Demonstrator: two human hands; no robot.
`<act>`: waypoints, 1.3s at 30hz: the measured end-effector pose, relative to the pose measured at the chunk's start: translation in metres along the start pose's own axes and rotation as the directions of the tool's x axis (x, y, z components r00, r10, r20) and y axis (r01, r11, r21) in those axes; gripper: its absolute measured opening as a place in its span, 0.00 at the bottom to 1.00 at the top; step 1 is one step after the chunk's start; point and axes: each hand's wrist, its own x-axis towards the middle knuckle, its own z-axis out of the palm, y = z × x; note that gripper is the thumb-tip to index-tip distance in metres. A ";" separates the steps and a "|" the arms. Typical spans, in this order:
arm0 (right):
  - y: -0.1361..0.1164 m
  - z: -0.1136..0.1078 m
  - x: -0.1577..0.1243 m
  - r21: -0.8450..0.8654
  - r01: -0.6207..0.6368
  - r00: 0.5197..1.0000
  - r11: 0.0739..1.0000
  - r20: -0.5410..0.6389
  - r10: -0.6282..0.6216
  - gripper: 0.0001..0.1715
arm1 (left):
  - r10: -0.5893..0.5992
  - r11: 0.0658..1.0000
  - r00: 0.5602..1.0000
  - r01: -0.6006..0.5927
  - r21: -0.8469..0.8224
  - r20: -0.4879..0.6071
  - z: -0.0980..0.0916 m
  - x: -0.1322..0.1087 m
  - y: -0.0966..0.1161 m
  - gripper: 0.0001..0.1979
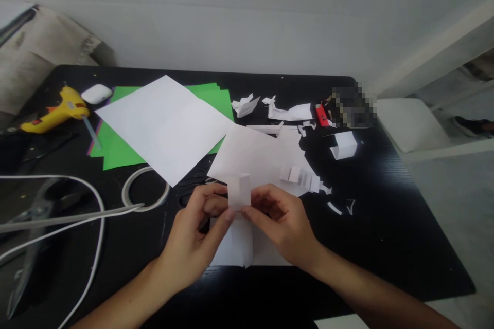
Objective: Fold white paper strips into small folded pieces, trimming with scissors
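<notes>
Between both hands a small folded piece of white paper (239,192) stands upright, creased down its length. My left hand (206,223) pinches its left edge, thumb at the lower corner. From the other side my right hand (280,221) grips the right edge, also with thumb and fingers closed. Below them lies a folded white paper piece (233,247) with a curved upper face. A larger cut white sheet (258,151) spreads just beyond my fingers. On it, to the right, rests a small pleated paper piece (299,177).
A yellow glue gun (71,108) lies at the far left by a white case (96,94). Green sheets (123,157) sit under a white sheet (165,128). Paper scraps (289,111), a red lighter (321,114) and a folded paper box (343,145) lie right. A white cable (98,247) loops left.
</notes>
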 end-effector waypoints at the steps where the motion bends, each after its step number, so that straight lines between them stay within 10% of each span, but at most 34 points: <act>1: 0.000 0.000 0.000 0.008 0.006 1.000 1.000 0.008 -0.006 0.08 | -0.012 1.000 1.000 0.013 -0.024 0.009 0.000 0.002 0.001 0.15; 6: 0.002 -0.002 0.002 0.040 -0.008 1.000 0.999 0.026 0.007 0.08 | -0.101 0.992 0.994 0.103 -0.066 0.031 0.000 0.010 0.009 0.02; 39: -0.004 -0.009 0.013 0.211 -0.180 0.976 0.961 0.159 0.148 0.17 | -0.084 0.995 0.984 0.092 -0.041 0.156 -0.005 0.010 0.007 0.05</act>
